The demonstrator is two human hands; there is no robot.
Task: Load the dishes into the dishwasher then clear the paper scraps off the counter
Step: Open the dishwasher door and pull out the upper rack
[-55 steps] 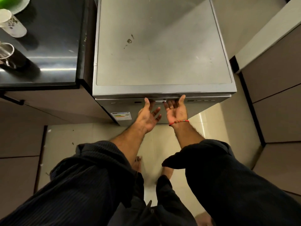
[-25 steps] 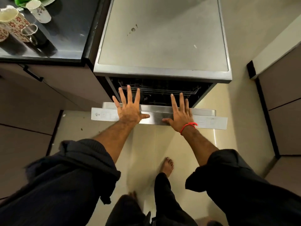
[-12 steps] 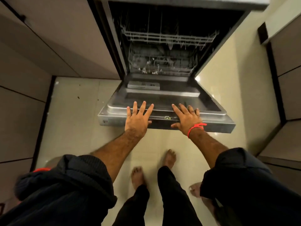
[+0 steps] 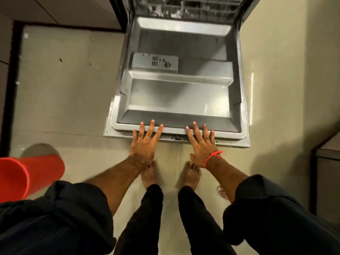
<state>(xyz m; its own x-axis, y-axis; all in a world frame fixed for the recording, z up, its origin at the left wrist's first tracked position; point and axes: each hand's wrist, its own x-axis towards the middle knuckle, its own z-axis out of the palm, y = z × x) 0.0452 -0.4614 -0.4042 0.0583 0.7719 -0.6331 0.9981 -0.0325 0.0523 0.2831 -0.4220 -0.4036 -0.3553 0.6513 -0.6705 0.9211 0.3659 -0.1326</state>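
Note:
The dishwasher door (image 4: 181, 100) lies folded down flat, its steel inner face up, with a grey detergent box (image 4: 155, 62) on it. At the top edge the lower wire rack (image 4: 185, 8) shows inside the machine. My left hand (image 4: 145, 142) and my right hand (image 4: 201, 144), which wears a red thread at the wrist, rest palm down on the door's near edge. Fingers of both are spread and hold nothing. The counter with the dishes and paper scraps is out of view.
A red bucket (image 4: 27, 175) stands on the floor at my left. My bare feet (image 4: 169, 174) are on beige tiles just in front of the door. Cabinet fronts (image 4: 62, 10) run along the top left, and another cabinet (image 4: 327, 173) stands at the right.
The dishwasher door has swung from shut to fully down, with both hands following its top edge. My view has tilted down, so the counter and cups have left the frame.

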